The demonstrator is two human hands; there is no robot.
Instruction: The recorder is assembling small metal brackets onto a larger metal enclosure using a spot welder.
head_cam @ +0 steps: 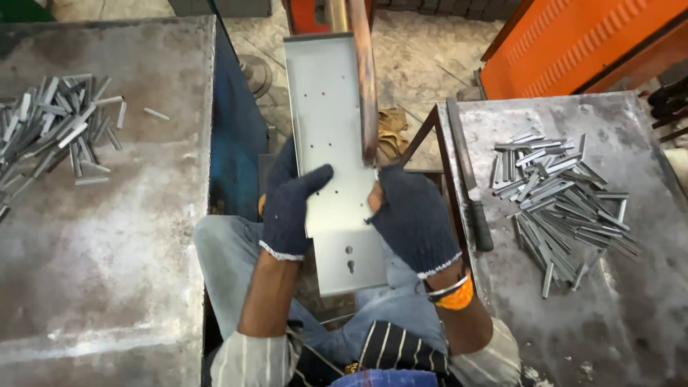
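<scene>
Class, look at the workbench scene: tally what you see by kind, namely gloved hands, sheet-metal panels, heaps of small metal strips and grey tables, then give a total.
Gloved hands: 2 (left hand, right hand)
Sheet-metal panel: 1
Heaps of metal strips: 2 (left heap, right heap)
Grey tables: 2 (left table, right table)
Total: 7

Metal workshop, probably: steel-strip piles (559, 201)

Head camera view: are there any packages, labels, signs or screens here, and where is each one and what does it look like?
None of those show. In view are only a grey sheet-metal panel held by the gloved left hand and right hand, two piles of small metal strips on grey tables, and an orange machine housing at the top right.
</scene>
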